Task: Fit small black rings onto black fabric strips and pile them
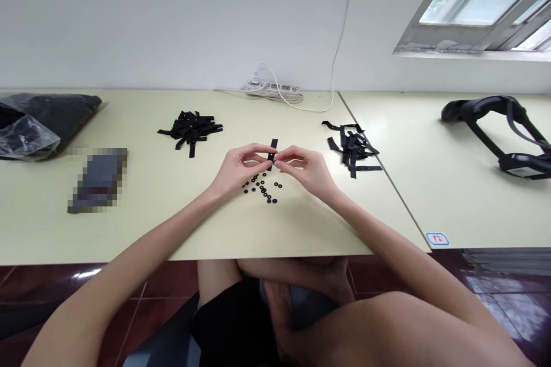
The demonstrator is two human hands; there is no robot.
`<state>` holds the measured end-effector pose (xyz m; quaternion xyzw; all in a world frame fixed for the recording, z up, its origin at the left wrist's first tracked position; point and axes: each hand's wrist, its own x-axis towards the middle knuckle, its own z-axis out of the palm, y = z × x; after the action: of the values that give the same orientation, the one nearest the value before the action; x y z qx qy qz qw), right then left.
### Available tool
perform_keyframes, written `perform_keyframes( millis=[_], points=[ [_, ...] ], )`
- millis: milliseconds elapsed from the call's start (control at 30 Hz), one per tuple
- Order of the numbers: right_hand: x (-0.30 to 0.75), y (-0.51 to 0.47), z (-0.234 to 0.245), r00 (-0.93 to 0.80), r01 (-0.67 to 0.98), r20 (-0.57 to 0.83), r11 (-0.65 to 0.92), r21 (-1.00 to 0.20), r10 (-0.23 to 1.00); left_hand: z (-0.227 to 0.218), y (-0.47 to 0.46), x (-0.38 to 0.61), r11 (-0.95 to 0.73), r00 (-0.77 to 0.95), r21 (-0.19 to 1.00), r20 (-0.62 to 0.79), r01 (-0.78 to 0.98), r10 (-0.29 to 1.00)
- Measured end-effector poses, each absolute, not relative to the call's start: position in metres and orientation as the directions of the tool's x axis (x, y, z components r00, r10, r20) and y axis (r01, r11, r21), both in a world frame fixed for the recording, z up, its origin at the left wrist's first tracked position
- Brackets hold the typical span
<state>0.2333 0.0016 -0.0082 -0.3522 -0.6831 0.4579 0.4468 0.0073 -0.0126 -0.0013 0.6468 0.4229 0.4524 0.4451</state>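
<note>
My left hand (241,169) and my right hand (303,167) meet over the middle of the pale table (129,223). Both pinch one short black strap (272,148) that stands up between the fingertips. Just below the hands lie several small black rings (262,186), scattered on the table. A heap of black straps (191,128) lies to the far left of the hands. A second heap of black straps (352,146) lies to the right, near the table's edge.
A black plastic bag (38,120) sits at the far left, with a blurred dark object (98,179) in front of it. A white power strip (273,89) with its cable lies by the wall. A black headset (503,132) rests on the neighbouring table.
</note>
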Motion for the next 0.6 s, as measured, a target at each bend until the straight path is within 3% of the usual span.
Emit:
perform_keyframes(
  millis=[600],
  points=[
    [0.2336, 0.0104, -0.0159, -0.339, -0.002, 0.319, 0.339, -0.941, 0.885, -0.0049, -0.0165, 0.0099, -0.286, 0.236, 0.94, 0.24, 0.188, 0.942]
  ],
)
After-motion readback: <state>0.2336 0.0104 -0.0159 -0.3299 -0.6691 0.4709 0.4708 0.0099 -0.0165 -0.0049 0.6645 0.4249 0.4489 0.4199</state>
